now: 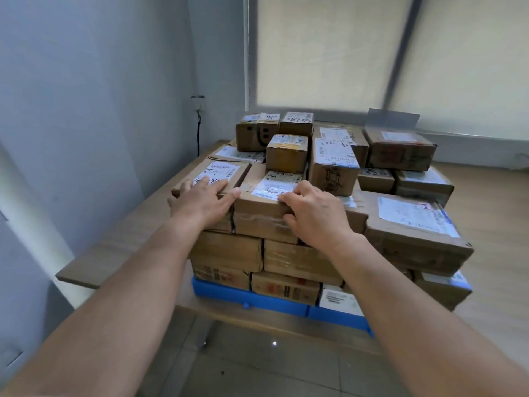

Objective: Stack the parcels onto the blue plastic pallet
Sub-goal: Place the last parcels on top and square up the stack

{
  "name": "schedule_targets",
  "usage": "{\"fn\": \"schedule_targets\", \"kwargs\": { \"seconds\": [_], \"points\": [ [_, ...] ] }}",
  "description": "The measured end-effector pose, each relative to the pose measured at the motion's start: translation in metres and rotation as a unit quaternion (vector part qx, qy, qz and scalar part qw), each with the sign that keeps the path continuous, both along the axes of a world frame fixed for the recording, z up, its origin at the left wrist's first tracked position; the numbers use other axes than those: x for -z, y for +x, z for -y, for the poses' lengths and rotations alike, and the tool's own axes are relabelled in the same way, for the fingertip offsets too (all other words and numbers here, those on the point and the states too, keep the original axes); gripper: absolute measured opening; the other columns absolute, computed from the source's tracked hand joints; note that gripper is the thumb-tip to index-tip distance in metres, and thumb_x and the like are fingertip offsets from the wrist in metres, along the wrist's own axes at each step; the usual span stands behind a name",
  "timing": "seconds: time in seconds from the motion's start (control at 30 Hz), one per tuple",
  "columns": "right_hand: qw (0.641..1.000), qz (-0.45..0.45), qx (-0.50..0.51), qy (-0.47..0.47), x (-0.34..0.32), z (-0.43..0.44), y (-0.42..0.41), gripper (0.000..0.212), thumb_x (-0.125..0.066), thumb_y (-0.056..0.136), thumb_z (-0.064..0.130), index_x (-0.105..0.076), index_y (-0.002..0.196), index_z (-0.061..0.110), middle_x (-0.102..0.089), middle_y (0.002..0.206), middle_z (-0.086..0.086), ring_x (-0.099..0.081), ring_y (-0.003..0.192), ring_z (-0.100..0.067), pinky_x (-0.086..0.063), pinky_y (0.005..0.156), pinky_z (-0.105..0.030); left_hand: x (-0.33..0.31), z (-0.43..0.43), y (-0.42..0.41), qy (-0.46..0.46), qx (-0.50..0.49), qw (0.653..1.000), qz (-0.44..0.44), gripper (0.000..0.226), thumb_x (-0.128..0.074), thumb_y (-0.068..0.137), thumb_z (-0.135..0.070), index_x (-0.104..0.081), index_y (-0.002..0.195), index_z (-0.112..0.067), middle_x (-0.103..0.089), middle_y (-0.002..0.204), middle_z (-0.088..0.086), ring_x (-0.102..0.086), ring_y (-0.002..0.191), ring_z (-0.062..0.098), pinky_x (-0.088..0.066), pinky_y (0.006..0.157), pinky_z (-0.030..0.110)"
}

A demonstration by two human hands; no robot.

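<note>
Pale grey-blue walls (pixel 86 81) meet in a corner, where a wall socket (pixel 198 102) trails a black cable (pixel 198 133). Daylight glows through cream roller blinds (pixel 323 53) behind the wooden counter (pixel 120 247). Below lies a grey tiled floor (pixel 257 368).

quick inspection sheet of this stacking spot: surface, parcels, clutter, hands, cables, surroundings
surface: wooden table carries the blue pallet.
job's things: cardboard parcels stacked several layers high on the pallet, smaller ones on top.
clutter: nothing seen.
hands: left hand lies flat on the left front parcel; right hand curls its fingers over the near top edge of the middle front parcel.
cables: black cable hangs from a wall socket by the table's far left corner.
surroundings: grey wall, window blind, tiled floor.
</note>
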State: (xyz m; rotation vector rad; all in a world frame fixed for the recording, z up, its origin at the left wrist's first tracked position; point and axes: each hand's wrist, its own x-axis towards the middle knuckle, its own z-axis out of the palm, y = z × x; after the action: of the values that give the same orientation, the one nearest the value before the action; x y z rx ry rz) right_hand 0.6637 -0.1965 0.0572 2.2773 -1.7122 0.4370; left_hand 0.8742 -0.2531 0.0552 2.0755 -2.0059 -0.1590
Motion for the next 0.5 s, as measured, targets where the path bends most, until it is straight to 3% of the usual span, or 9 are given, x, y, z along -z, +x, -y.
{"fn": "schedule_targets", "kwargs": {
  "seconds": [0.1, 0.17, 0.3, 0.5],
  "points": [
    [1.0, 0.027, 0.003, -0.015, 0.004, -0.014, -0.008, 0.04, -0.055, 0.093, 0.036, -0.053, 0.131, 0.022, -0.051, 0.125, -0.005, -0.056, 0.105, -0.023, -0.048, 0.078, -0.033, 0.001, -0.002, 0.0, -0.021, -0.018, 0.999, 0.023, 0.067, -0.021, 0.086, -0.075, -0.029, 0.145, -0.044, -0.022, 0.157, -0.003, -0.01, 0.145, 0.026, -0.01, 0.112, 0.062],
    [0.997, 0.064, 0.022, -0.042, 0.006, -0.024, -0.022, 0.04, -0.058, 0.092, 0.036, -0.056, 0.129, 0.021, -0.054, 0.12, -0.005, -0.058, 0.102, -0.022, -0.047, 0.075, -0.032, 0.005, -0.011, -0.009, -0.085, -0.017, 0.996, 0.025, 0.066, -0.021, 0.088, -0.072, -0.028, 0.146, -0.041, -0.022, 0.157, 0.0, -0.011, 0.145, 0.026, -0.007, 0.112, 0.06],
    [0.987, 0.113, 0.094, -0.058, 0.005, -0.037, -0.059, 0.045, -0.061, 0.091, 0.038, -0.055, 0.132, 0.022, -0.053, 0.119, -0.004, -0.057, 0.099, -0.022, -0.045, 0.076, -0.03, 0.016, -0.033, -0.049, -0.213, 0.12, 0.969, -0.033, 0.057, -0.037, 0.095, -0.056, -0.037, 0.144, -0.028, -0.031, 0.154, 0.003, -0.021, 0.144, 0.022, -0.015, 0.116, 0.044],
    [0.978, 0.127, 0.157, -0.057, 0.006, -0.049, -0.098, 0.052, -0.06, 0.09, 0.042, -0.052, 0.136, 0.022, -0.051, 0.126, -0.007, -0.047, 0.116, -0.024, -0.041, 0.095, -0.038, 0.026, -0.048, -0.11, -0.258, 0.245, 0.934, -0.04, 0.047, -0.056, 0.091, -0.041, -0.053, 0.134, -0.021, -0.049, 0.14, 0.004, -0.039, 0.132, 0.02, -0.029, 0.11, 0.038]
  ]
}}
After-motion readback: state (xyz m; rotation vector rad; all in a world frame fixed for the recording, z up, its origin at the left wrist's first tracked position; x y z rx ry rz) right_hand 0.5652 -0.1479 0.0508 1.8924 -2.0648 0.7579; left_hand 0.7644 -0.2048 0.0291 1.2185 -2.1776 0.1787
